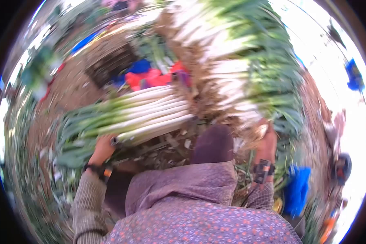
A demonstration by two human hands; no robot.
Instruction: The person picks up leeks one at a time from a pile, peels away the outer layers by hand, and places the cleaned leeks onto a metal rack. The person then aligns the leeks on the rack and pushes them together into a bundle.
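A row of trimmed leeks (pixel 150 107) lies to my left, white ends toward the middle and green leaves to the left. My left hand (pixel 104 147) is closed on the near leek of this row, where the white turns green; something small and dark shows at its fingers. A large heap of untrimmed leeks (pixel 232 73) with brown roots rises ahead and to the right. At the near end of that heap, my right hand (pixel 266 136) reaches among the roots and stems. Its fingers are smeared by motion and partly hidden.
Behind the trimmed row are a dark crate (pixel 110 61) and red cloth or plastic (pixel 148 78). A blue bag (pixel 297 191) lies by my right forearm. More leeks (pixel 38 75) are at the far left. Leaf scraps litter the soil around my knees.
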